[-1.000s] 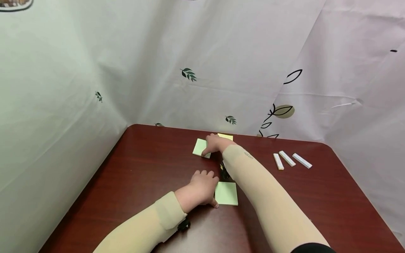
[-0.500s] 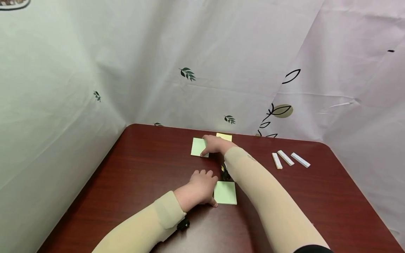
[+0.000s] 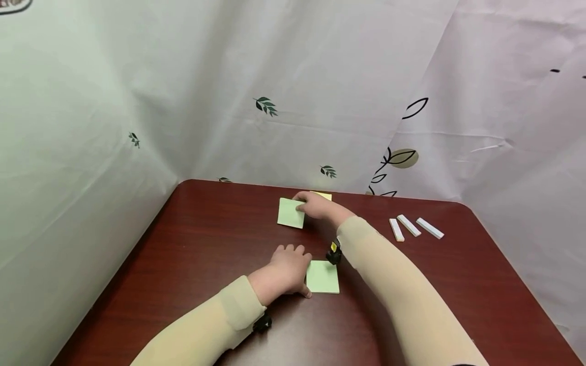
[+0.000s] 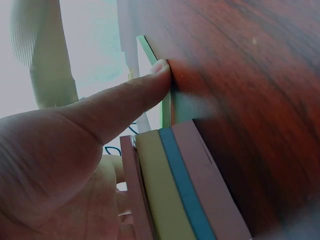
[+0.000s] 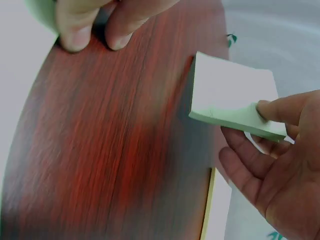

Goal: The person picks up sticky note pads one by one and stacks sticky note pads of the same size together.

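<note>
My right hand (image 3: pixel 316 204) pinches a pale green sticky-note pad (image 3: pixel 289 213) by its right side, thumb on top and fingers beneath. In the right wrist view that pad (image 5: pixel 235 90) is tilted above the table. My left hand (image 3: pixel 288 269) curls over a stack of pink, yellow and blue sticky-note pads (image 4: pixel 175 185), which the hand hides in the head view. Its fingertips (image 5: pixel 77 40) reach down to the table on the far side. The left thumb lies by the edge of a second green pad (image 3: pixel 323 277), flat to the right of the stack.
A yellow pad (image 3: pixel 326 195) lies near the table's far edge, partly behind my right hand. Three white bars (image 3: pixel 409 225) lie at the right of the red-brown table (image 3: pixel 220 244). A pale leaf-patterned cloth (image 3: pixel 293 137) stands behind and along the sides.
My right hand has lifted and tilted the far green pad, and the right thumb has moved onto its top face. The left hand keeps its place over the stack.
</note>
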`<state>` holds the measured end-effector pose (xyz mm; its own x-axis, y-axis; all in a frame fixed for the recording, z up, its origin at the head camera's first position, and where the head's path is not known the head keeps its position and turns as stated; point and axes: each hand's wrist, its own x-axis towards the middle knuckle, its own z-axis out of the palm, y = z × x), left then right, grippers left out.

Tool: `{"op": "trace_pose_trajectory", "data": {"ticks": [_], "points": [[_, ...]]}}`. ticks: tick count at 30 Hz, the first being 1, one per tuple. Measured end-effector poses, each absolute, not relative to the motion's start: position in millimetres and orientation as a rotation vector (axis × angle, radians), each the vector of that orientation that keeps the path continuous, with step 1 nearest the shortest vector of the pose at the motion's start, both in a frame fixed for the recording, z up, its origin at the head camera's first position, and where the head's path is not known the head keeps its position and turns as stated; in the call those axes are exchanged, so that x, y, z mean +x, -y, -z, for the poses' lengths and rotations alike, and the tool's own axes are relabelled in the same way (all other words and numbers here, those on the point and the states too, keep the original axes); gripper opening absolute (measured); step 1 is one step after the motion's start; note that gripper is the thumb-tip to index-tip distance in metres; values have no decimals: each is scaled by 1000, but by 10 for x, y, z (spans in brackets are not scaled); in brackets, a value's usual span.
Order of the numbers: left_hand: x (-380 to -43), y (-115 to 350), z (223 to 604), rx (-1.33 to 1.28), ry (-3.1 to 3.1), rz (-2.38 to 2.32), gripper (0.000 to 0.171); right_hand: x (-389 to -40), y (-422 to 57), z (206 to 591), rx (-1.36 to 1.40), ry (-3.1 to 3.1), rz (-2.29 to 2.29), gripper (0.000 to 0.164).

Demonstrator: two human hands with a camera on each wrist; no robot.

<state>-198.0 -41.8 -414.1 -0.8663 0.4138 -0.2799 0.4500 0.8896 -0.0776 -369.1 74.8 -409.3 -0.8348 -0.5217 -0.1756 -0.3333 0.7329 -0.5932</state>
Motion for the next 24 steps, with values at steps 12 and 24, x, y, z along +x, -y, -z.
{"op": "trace_pose_trajectory", "data": {"ticks": [12, 24], "points": [[-1982, 408, 4163, 623, -2789, 165, 82, -3452, -1465, 4083, -366, -2515, 1078, 33], [-1959, 400, 4160, 661, -2812, 129, 80, -3002, -2182, 4137, -377, -2566, 1036, 27]]}}
